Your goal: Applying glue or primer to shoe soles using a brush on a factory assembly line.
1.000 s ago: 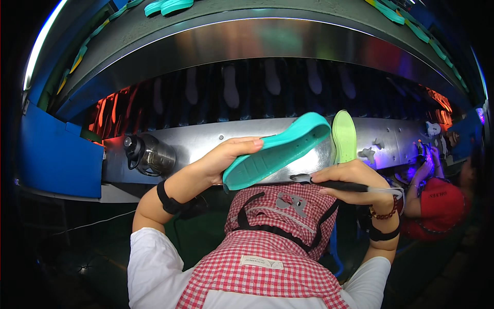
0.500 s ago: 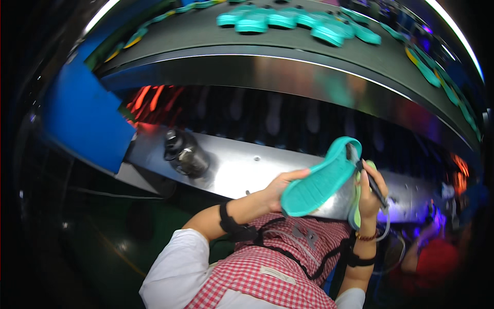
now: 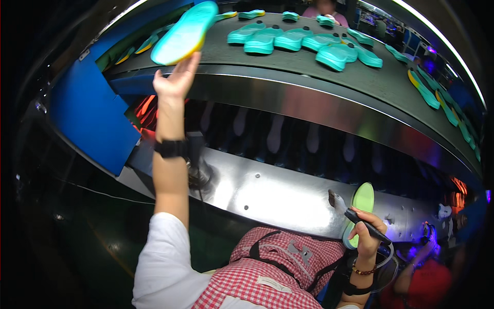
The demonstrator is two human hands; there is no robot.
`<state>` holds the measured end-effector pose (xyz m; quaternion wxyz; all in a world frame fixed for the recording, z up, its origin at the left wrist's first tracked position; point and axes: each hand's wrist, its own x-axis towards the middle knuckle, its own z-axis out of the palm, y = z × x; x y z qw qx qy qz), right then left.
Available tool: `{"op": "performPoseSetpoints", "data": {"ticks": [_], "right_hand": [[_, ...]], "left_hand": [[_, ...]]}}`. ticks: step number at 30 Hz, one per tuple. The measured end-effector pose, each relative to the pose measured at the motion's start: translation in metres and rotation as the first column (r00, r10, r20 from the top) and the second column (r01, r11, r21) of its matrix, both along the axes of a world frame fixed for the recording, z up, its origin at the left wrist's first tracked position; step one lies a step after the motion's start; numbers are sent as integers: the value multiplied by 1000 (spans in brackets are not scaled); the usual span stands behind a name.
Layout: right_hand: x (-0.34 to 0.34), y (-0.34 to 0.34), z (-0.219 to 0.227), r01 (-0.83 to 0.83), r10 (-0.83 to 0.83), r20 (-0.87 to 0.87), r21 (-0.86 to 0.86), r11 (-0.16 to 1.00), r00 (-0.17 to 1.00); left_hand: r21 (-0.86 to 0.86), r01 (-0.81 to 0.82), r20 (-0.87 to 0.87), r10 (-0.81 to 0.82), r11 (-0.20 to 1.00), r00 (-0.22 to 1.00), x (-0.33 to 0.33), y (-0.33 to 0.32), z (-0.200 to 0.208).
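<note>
My left hand (image 3: 176, 80) is stretched out to the far left, its fingers under the near edge of a teal shoe sole (image 3: 186, 33) with a yellow side. That sole is tilted above the belt; the thumb stands apart from it. My right hand (image 3: 368, 232), near my apron, grips a brush (image 3: 364, 222) with a black handle and a thin clear tube. The brush's dark bristles point up and left. A yellow-green sole (image 3: 364, 198) is in the same hand, behind the brush, its lower part partly hidden by the fingers.
A dark conveyor belt (image 3: 221, 54) crosses the far side, bearing several teal soles (image 3: 290, 40). Below its metal edge runs a silver ledge (image 3: 278, 193). A dark bottle (image 3: 200, 175) stands behind my left forearm. A blue panel (image 3: 85, 121) is at left; people sit beyond and at right.
My left hand has swung from in front of me to the far left over the belt, with the teal sole. The brush in my right hand has come away from that sole and moved lower.
</note>
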<state>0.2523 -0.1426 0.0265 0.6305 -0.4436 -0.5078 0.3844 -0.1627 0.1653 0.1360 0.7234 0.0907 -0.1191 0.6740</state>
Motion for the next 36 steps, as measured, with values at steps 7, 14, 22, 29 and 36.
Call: {"op": "performPoseSetpoints", "data": {"ticks": [7,14,22,29,36], "right_hand": [[21,0,-6,91,-93,-23,-77,993,995],[23,17,-16,104,-107,-18,-131,986,994],[58,26,-37,51,-68,-135,-123,991,989],[58,36,-37,-9,-27,-232,-151,988,972],[69,24,-50,24,-66,-337,-126,992,939]], "left_hand": [[478,-156,-877,459,865,-139,53,52,34],[347,424,-202,508,836,-837,84,117,77],[458,615,-323,765,642,-557,151,131,87],[337,789,-68,849,513,-523,317,93,84],[459,788,-12,889,411,-457,389,109,71]]}}
